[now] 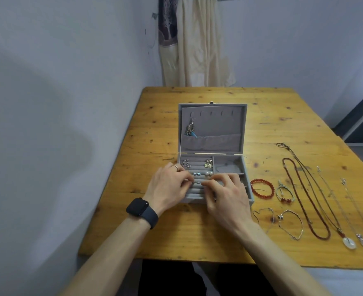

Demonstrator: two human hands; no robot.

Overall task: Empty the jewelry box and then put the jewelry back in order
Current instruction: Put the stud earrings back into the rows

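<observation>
A grey velvet jewelry box (229, 116) stands open on the wooden table (283, 124), its lid upright. A dangling earring (190, 129) hangs inside the lid. Several earrings (208, 163) sit in the ring rolls at the box's left half. My left hand (170, 186) and my right hand (227, 195) meet over the ring rolls, and their fingertips pinch a small silvery piece (197, 183) between them. A thin chain (225, 166) lies in the right back compartment.
To the right of the box lie a red bead bracelet (262, 188), a small corded bracelet (284, 194), two thin chain bracelets (291, 225) and several long necklaces (317, 199) with pendants. A curtain (195, 43) hangs behind the table; a wall runs along the left.
</observation>
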